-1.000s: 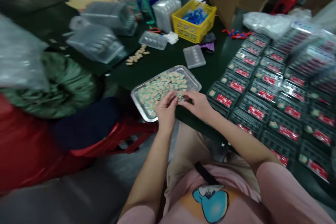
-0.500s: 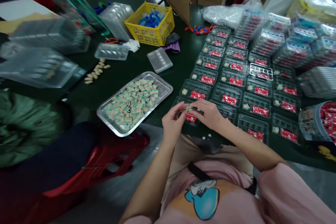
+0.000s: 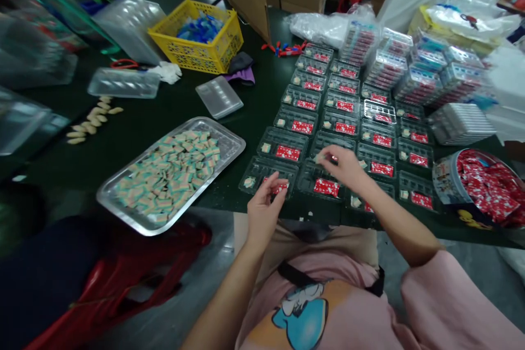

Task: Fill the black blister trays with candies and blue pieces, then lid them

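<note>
Right hand (image 3: 346, 167) has thumb and fingertips pinched on a small pale piece (image 3: 319, 158), at the left end of a clear blister tray (image 3: 328, 140). Left hand (image 3: 262, 213) is over the near tray (image 3: 256, 167), thumb and fingers parted by its red packet, nothing visible in the grip (can't tell if a fingertip touches the packet). Hands are apart. Step in hand reads as placing a piece in a compartment; a clean set-down would need a small, controlled release inside the walls, off the packet. Containers: the blister trays sit in rows on the dark surface (image 3: 159, 106), most showing a red packet plus a pale piece in a left compartment; the tray between the hands shows its packet but no pale piece I can make out. Metal tray (image 3: 230, 141) at left holds loose striped pieces (image 3: 176, 169), its far right end bare. Round tub (image 3: 448, 178) at right is heaped with red packets (image 3: 488, 180). Yellow basket (image 3: 184, 57) behind holds blue items (image 3: 199, 28).
</note>
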Demonstrator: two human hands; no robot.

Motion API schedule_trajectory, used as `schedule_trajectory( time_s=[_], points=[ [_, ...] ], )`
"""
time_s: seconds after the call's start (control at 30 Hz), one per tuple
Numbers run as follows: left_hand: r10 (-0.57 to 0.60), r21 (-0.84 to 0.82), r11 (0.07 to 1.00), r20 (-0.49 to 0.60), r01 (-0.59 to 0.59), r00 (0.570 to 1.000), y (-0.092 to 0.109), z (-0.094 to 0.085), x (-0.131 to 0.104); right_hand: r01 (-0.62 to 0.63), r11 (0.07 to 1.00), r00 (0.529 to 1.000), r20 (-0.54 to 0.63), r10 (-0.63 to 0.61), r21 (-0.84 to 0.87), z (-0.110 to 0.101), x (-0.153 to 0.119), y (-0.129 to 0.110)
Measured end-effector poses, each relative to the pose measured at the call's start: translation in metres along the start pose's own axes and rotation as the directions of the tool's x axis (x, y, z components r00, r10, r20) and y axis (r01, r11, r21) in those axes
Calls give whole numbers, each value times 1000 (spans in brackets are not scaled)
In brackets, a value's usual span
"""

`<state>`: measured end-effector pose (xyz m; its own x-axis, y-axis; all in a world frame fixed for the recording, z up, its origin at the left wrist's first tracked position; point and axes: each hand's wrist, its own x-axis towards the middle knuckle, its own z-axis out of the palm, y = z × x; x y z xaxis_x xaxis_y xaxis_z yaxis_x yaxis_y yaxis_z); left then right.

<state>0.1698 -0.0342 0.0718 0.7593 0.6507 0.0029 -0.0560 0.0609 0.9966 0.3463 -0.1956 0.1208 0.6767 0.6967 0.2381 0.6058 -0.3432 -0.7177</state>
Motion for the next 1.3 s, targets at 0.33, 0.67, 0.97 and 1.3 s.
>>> schedule_trajectory(
  time_s=[0.33,0.67,0.97,1.3],
  points=[
    [4,17,1000,-120,-2,993,-7,-25,0,-197,944,887,362,286,-264,-6,65,42],
    [-38,71,996,-148,49,988,-9,-33,-1,-71,768,790,434,433,-637,4,86,24],
    [-42,97,994,-129,55,991,-5,-33,-2,-107,738,809,373,453,-666,10,83,22],
    [-36,73,996,-105,43,994,-8,-35,-4,-55,724,871,321,372,-688,15,72,29]
  ],
)
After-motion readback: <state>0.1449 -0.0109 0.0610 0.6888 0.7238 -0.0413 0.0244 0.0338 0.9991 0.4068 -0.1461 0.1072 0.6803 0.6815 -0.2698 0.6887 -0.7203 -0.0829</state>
